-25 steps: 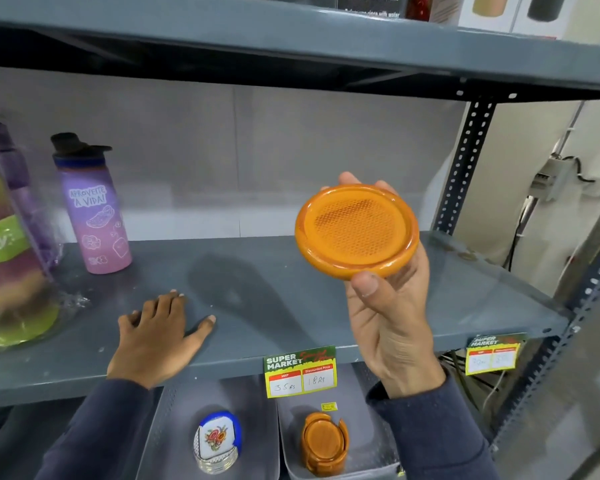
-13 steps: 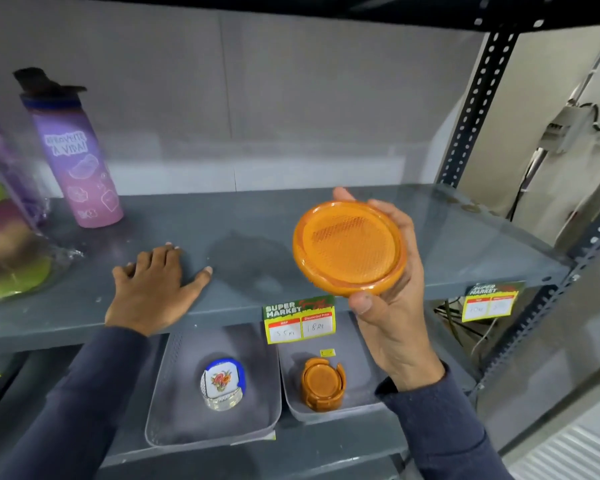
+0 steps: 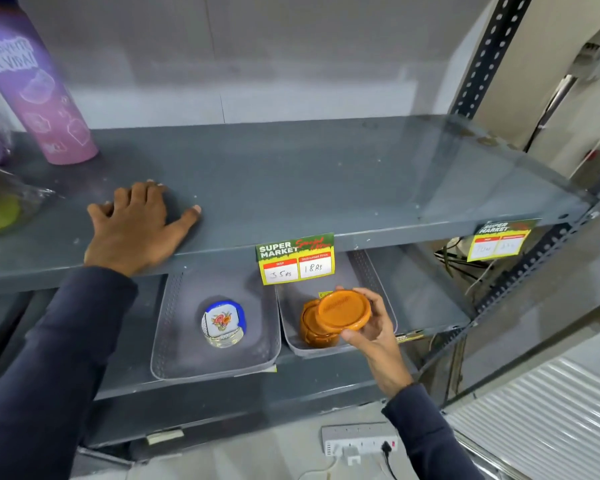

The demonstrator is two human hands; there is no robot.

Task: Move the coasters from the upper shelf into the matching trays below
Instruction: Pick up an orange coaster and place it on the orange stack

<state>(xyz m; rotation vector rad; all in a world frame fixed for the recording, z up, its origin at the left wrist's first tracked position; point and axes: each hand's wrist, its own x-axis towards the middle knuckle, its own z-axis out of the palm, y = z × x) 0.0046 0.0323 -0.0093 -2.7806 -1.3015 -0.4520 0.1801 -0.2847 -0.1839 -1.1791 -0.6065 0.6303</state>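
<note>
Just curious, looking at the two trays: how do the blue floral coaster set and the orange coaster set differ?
The blue floral coaster set is white-faced with flowers and sits untouched in the left grey tray. The orange coaster set is plain, in the right grey tray, with the right hand holding an orange round coaster over it.

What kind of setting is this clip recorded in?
Likely a shop or a mock supermarket: grey metal shelving, a "Super Market" price tag clipped to its edge, and a purple bottle standing on display.
</note>
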